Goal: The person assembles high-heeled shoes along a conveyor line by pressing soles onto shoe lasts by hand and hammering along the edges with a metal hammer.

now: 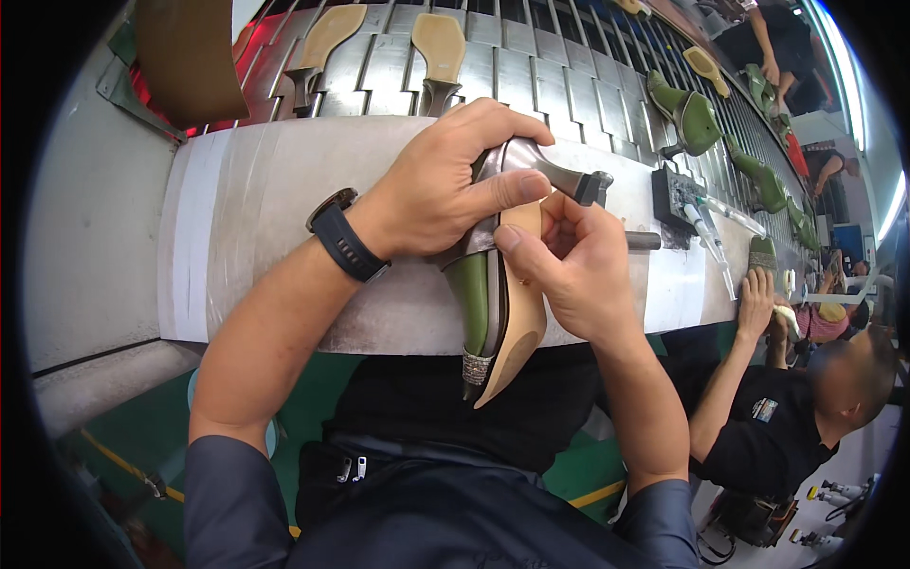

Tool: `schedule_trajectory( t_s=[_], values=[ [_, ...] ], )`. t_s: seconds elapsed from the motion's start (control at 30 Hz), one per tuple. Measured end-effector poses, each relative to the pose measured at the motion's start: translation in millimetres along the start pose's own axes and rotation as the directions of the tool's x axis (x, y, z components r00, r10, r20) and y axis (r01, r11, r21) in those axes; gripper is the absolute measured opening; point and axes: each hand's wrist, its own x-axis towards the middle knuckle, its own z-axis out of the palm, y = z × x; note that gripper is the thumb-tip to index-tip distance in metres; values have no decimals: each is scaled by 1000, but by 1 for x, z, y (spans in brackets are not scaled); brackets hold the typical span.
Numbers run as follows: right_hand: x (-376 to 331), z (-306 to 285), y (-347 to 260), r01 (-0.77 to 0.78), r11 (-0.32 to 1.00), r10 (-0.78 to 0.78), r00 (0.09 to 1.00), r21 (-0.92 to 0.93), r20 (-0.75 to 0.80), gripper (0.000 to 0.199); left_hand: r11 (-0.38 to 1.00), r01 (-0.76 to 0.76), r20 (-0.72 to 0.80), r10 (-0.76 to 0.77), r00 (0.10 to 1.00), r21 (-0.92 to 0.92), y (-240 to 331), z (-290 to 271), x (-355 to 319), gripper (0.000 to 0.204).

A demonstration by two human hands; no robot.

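The person's left hand [450,185] is wrapped tightly around the back of a pointy green shoe with a sparkly silver band [466,289], by its shiny grey heel [561,177]. The right hand [590,266] is bent in, its thumb touching the long, flat tan sole [519,322], but it is hard to tell if it grips anything. The shoe is at the near edge of a long pale table [284,190], its toe pointing at the person's body. A small black block [672,197] sits to the right
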Motion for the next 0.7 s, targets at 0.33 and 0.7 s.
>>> schedule_trajectory(
  t_s=[0.33,0.7],
  values=[
    [-21,9,11,-15,995,14,1000,96,10,49,999,18,6,-19,1000,30,4,-5,-4,49],
    [-25,8,0,236,957,-237,971,-166,16,60,979,200,-269,-185,945,28,39,-50,-67,55]
  ],
)
